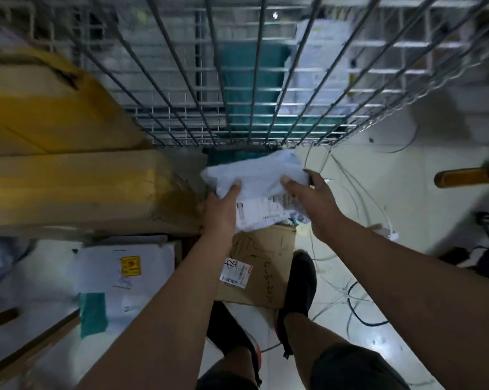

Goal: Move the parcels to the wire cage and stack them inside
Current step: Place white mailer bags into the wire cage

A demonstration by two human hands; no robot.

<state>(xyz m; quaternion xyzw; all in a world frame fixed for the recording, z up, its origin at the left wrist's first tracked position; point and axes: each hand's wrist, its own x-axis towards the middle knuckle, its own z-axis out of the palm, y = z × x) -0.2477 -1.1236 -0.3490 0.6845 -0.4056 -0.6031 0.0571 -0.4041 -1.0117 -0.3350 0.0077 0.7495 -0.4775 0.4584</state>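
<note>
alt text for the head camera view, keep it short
The left hand and right hand grip a white bagged parcel from both sides, just in front of a wire cage with a teal parcel inside. Big taped cardboard boxes sit at left; a flat cardboard box and loose cables lie on the floor.

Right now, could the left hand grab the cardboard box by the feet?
Probably not yet: the left hand and right hand both hold the white bag above the box; otherwise nothing blocks it.

White parcel [254, 187], grey wire cage [237, 80], teal and white parcels inside.
</note>
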